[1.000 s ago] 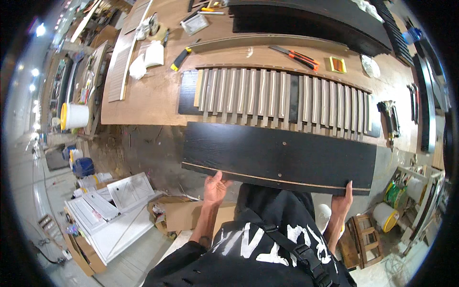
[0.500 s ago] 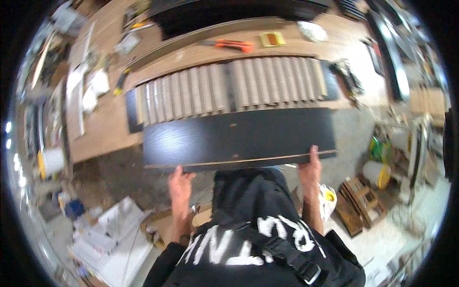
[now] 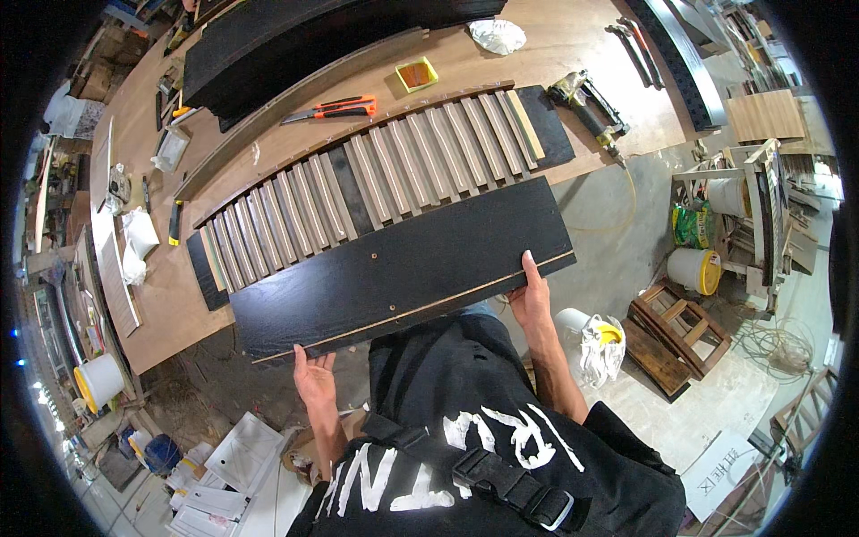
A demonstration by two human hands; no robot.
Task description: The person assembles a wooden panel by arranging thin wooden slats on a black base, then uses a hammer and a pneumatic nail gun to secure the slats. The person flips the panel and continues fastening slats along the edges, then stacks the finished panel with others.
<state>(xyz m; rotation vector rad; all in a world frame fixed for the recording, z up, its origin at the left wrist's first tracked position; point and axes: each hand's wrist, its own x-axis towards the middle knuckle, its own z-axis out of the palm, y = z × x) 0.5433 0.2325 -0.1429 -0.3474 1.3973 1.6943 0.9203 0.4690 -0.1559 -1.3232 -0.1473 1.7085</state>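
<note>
Head view: two bare hands steady a black board at the worktop's edge

From my remote seat I see the left hand point(image 3: 315, 380) and the right hand point(image 3: 531, 302) gripping a long black board point(image 3: 429, 240) by its near edge. Each hand is closed only to the board's thickness, thumb on the upper face and fingers below, partly hidden from me. The left holds near the board's left end, the right near its right end.

The board slants across the space in front of the person, its right end higher in my picture. A thin pale strip point(image 3: 447, 302) runs along the near edge, and two small round marks dot the face. Its far edge lies just beside a row of grey-brown slats point(image 3: 435, 154) on the worktop point(image 3: 562, 49); I cannot tell whether the two touch.

Beyond the slats, I make out an orange-and-black hand tool point(image 3: 344, 108), a yellow-rimmed tray point(image 3: 420, 87) and a stack of black panels point(image 3: 313, 54). A power tool point(image 3: 586, 107) lies to the right, near the worktop's edge. On the floor at right, a white bucket point(image 3: 689, 270) lies near a brown wooden frame point(image 3: 669, 309).
</note>
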